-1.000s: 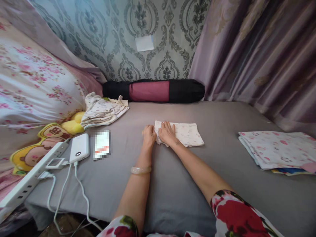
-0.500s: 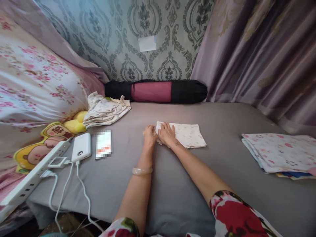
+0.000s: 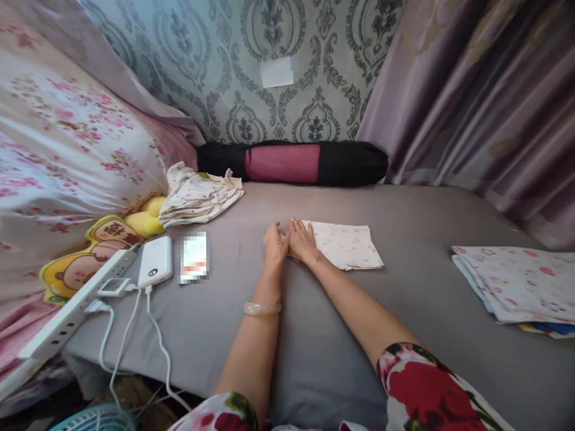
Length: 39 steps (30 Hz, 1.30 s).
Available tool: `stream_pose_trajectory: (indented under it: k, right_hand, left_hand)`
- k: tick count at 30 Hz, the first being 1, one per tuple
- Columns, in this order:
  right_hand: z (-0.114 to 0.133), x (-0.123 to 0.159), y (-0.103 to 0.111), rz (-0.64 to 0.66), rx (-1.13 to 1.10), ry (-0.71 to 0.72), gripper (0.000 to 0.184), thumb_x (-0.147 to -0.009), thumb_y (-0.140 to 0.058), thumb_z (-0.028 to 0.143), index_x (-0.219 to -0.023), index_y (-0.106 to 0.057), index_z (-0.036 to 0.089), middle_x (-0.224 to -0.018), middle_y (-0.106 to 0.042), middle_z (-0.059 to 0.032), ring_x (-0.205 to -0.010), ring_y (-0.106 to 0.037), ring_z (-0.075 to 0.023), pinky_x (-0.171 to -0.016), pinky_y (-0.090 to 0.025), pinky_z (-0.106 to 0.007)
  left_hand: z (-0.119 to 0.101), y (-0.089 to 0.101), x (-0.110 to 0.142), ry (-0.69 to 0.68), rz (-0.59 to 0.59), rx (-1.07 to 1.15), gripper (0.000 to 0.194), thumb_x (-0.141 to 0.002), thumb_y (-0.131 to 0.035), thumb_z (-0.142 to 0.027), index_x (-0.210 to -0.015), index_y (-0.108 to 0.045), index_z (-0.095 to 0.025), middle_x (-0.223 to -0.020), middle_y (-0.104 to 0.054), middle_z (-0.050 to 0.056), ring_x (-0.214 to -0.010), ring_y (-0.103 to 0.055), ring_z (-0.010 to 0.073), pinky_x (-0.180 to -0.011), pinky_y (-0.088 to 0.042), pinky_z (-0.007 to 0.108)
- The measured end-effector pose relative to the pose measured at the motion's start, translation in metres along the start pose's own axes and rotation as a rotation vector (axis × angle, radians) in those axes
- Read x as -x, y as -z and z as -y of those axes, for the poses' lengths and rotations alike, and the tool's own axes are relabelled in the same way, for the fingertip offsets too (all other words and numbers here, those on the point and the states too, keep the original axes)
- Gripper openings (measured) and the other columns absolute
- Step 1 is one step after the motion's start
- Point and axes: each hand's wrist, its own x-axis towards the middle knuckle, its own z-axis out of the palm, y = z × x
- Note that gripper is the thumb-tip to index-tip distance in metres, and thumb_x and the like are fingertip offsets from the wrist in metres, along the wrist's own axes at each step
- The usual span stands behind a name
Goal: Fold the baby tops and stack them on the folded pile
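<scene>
— Patterned wallpaper (image 3: pixel 309 42) is seen behind a grey sheet (image 3: pixel 336 335); what is found near the middle of that sheet?

— There a folded cloth (image 3: pixel 349 245), white with a small pinkish print, is laid flat, and its left end is covered by the right hand (image 3: pixel 302 241), which is spread back upward with the fingers outstretched and held close together.

— And how is the left hand (image 3: pixel 275 243) held?

— It is set just beside the right hand, at the cloth's left edge, with a pale bangle (image 3: pixel 262 309) worn below it. Whether anything is pinched between its partly hidden fingers cannot be told.

— What is placed farther out?

— On the left, a pixelated pale card (image 3: pixel 193 257) is laid near a white power bank (image 3: pixel 155 263), into which a white cable (image 3: pixel 157 335) is plugged; beyond these, crumpled cloths (image 3: pixel 197 197) are heaped next to a yellow plush toy (image 3: pixel 146 221). On the right, well apart from the folded cloth, a stack of printed fabric (image 3: pixel 521 281) is set.

— And at the back?

— A black-and-pink roll (image 3: pixel 283 163) is laid below a white paper (image 3: pixel 277 72), and a purple curtain (image 3: pixel 449 102) is hung to the right.
</scene>
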Motion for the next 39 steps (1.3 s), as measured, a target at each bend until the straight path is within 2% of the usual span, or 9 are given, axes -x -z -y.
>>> stream_pose_trajectory:
  k: [9,14,18,24,30,34,39]
  right_hand:
    - [-0.008,-0.002,0.0,-0.001,-0.101,-0.015,0.052,-0.099,-0.025,0.028,-0.147,-0.036,0.009,-0.155,-0.032,-0.0129,-0.144,-0.024,-0.0244,-0.116,-0.014,-0.048]
    - [-0.028,0.009,0.011,-0.076,-0.089,-0.041,0.05,-0.098,-0.029,0.027,-0.145,-0.038,0.011,-0.153,-0.035,-0.0138,-0.142,-0.027,-0.0259,-0.115,-0.016,-0.051]
    - [-0.04,0.021,0.019,-0.092,-0.047,-0.074,0.05,-0.098,-0.028,0.027,-0.143,-0.041,0.01,-0.153,-0.036,-0.0141,-0.142,-0.027,-0.0274,-0.115,-0.015,-0.051]
    - [-0.043,0.028,0.011,-0.084,-0.013,-0.076,0.051,-0.099,-0.029,0.032,-0.143,-0.043,0.01,-0.151,-0.039,-0.0144,-0.14,-0.03,-0.0287,-0.115,-0.014,-0.052]
    - [-0.043,0.029,0.009,-0.086,-0.037,-0.087,0.051,-0.098,-0.028,0.032,-0.143,-0.042,0.011,-0.151,-0.039,-0.0133,-0.141,-0.03,-0.028,-0.115,-0.012,-0.051]
    - [-0.045,0.03,0.012,-0.054,-0.07,-0.082,0.052,-0.099,-0.028,0.032,-0.145,-0.04,0.011,-0.153,-0.036,-0.0129,-0.142,-0.027,-0.0261,-0.116,-0.012,-0.05]
    - [-0.056,0.037,0.022,-0.048,-0.094,-0.147,0.053,-0.099,-0.027,0.032,-0.146,-0.037,0.012,-0.154,-0.034,-0.0135,-0.144,-0.024,-0.0254,-0.117,-0.011,-0.05]
  left_hand:
    - [0.002,-0.002,0.001,-0.038,0.039,0.025,0.041,-0.085,-0.041,-0.008,-0.123,-0.057,-0.007,-0.126,-0.063,0.018,-0.121,-0.057,0.0221,-0.106,-0.041,0.036]
    - [0.001,-0.009,0.003,-0.191,0.105,0.006,0.044,-0.083,-0.037,-0.003,-0.122,-0.058,-0.008,-0.124,-0.064,0.015,-0.12,-0.057,0.0198,-0.106,-0.041,0.034]
    - [0.002,-0.016,0.005,-0.341,0.18,-0.046,0.047,-0.08,-0.039,0.0,-0.119,-0.059,-0.015,-0.122,-0.065,0.01,-0.119,-0.057,0.0187,-0.107,-0.041,0.034]
    - [0.011,-0.021,0.005,-0.479,0.235,-0.133,0.043,-0.082,-0.04,-0.001,-0.117,-0.058,-0.019,-0.125,-0.063,0.009,-0.12,-0.055,0.0192,-0.107,-0.042,0.037]
    - [0.012,-0.025,0.007,-0.486,0.211,-0.19,0.031,-0.094,-0.037,-0.017,-0.118,-0.057,-0.02,-0.128,-0.06,0.01,-0.123,-0.053,0.02,-0.106,-0.041,0.037]
    - [0.009,-0.024,0.011,-0.471,0.234,-0.239,0.032,-0.097,-0.036,-0.025,-0.122,-0.055,-0.021,-0.133,-0.058,0.008,-0.125,-0.051,0.02,-0.109,-0.037,0.039]
    - [0.001,-0.017,0.018,-0.421,0.27,-0.32,0.039,-0.097,-0.037,-0.035,-0.131,-0.052,-0.021,-0.143,-0.051,0.01,-0.133,-0.042,0.0267,-0.11,-0.035,0.047]
